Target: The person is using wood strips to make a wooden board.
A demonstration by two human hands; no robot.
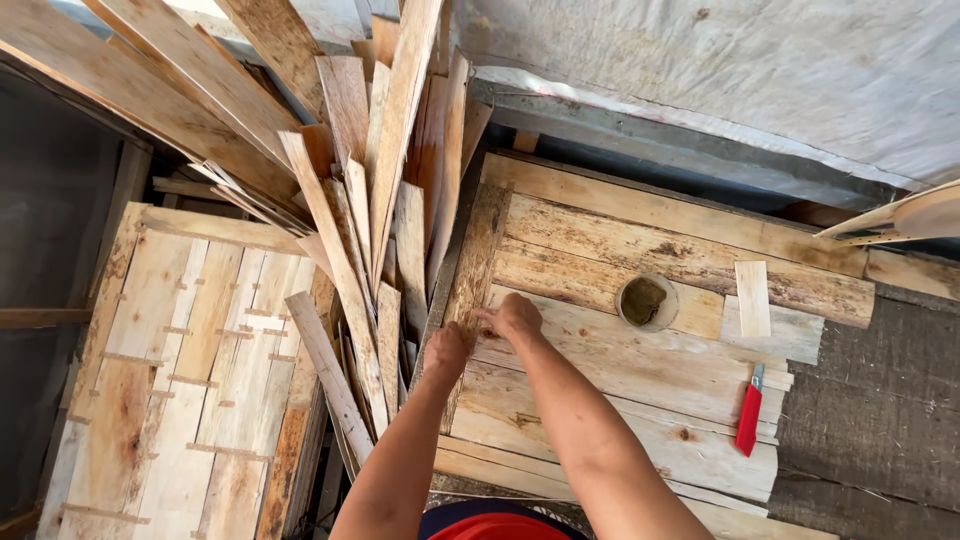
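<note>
Both my arms reach forward over a rough panel of joined wooden planks [640, 365]. My left hand [447, 350] grips the edge of a dark, weathered narrow plank [478, 245] that lies along the panel's left side. My right hand [512, 316] rests just beside it, fingers pressed on the same plank and the panel surface. Whether the right hand grips anything I cannot tell.
A small round tub of brownish paste [644, 301] sits on the panel. A red utility knife [750, 413] and a short pale wood strip [752, 297] lie at right. Loose planks [370, 180] lean in a pile at left, above a stapled pale panel [190, 370].
</note>
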